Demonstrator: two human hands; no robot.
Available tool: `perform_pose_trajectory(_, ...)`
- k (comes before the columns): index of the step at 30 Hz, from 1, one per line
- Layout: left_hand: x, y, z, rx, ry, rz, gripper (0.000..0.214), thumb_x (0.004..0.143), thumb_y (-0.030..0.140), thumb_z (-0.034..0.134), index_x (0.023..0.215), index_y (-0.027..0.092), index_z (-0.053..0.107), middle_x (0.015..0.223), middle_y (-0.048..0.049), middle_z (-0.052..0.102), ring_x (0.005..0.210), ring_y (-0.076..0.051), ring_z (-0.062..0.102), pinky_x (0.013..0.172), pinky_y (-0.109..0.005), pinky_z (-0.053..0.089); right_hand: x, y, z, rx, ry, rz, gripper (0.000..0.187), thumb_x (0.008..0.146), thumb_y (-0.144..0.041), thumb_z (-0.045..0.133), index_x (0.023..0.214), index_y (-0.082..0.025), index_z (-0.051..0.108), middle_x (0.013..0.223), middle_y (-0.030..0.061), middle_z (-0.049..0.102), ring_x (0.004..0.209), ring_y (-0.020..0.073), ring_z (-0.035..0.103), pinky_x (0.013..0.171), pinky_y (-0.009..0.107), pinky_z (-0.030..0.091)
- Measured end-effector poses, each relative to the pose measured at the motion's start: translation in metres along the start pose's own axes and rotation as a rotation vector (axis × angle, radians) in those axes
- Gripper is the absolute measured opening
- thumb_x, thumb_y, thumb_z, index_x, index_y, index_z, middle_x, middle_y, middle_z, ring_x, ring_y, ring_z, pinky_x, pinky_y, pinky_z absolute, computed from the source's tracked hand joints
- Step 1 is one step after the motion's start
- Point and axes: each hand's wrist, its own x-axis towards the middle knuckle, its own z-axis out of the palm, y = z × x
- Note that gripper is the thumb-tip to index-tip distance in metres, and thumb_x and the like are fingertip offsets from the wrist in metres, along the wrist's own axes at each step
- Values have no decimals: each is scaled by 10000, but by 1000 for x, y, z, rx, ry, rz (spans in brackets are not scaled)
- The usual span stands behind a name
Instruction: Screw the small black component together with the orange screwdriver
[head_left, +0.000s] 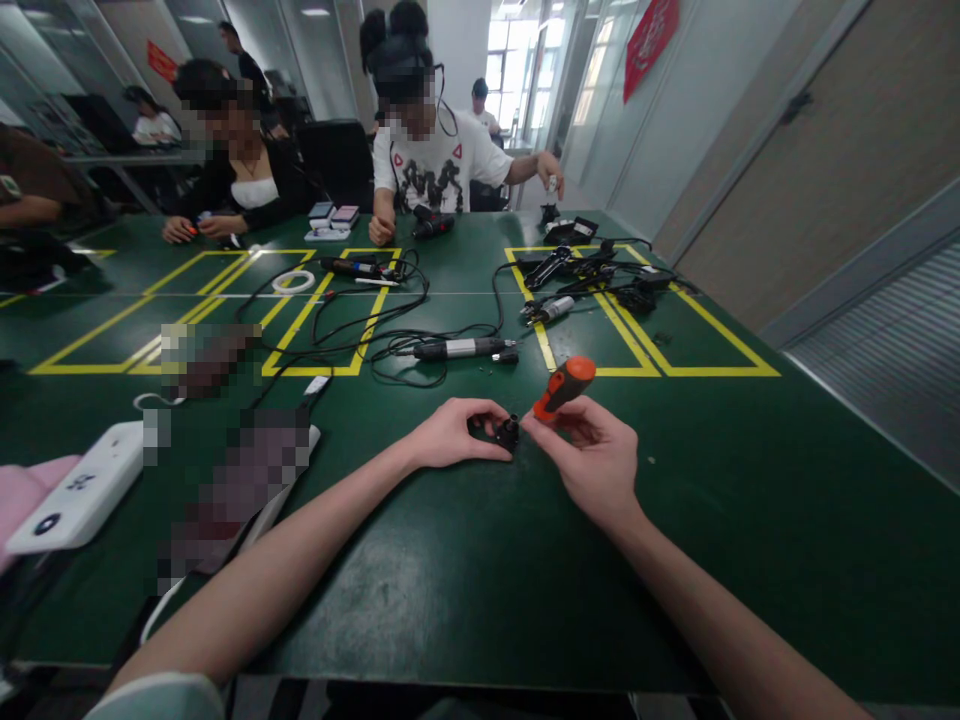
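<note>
Slipping seemed possible, since the right hand (600, 460) gripped a tilted screwdriver (566, 387) while the left hand (452, 435) pinched a black part (508, 434).

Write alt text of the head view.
The wearer's left hand holds a small black part at a green table while the right hand grips an orange-and-gray screwdriver beside it. Farther back lies a gray-and-black handheld tool; a person in a white T-shirt is opposite.
</note>
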Motion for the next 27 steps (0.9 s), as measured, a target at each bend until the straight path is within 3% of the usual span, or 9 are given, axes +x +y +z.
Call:
perform_pose_trajectory(6,0,-2,0,-9,-3,3,390,691,327,901,1004,151,749,859,-1,693,828,-155,609,802,-275,462,2,-4,0,-15,-58,-44,19,850,-223,755,833,-221,746,846,30,730,691,156,678,602,288,595)
perform_pose_trajectory(10,0,-2,0,-6,-1,-5,404,690,327,905,1019,150,750,868,-3,700,834,-157,616,813,-279,472,0,1,1,26,-56,23,54,886,-258,718,906,-210,733,828,25,709,630,142,658,585,291,598)
perform_pose_trajectory(14,0,-2,0,9,6,-12,416,683,339,907,1023,156,750,878,-10,708,840,-163,616,817,-284,480,-3,6,1,33,-11,58,137,835,-260,784,934,-210,703,797,14,731,645,155,690,608,294,611)
perform_pose_trajectory(21,0,0,-1,3,-3,-3,399,686,331,900,1005,145,747,862,-7,695,829,-156,605,808,-277,466,0,-1,1,15,-57,-16,17,862,-214,739,847,-213,731,843,23,710,686,143,675,573,262,591)
perform_pose_trajectory(27,0,0,0,23,1,-16,407,696,348,893,1021,151,747,862,-8,693,833,-161,605,799,-278,455,-1,-1,2,63,-65,65,102,888,-303,723,917,-206,735,808,20,707,623,144,679,567,288,635)
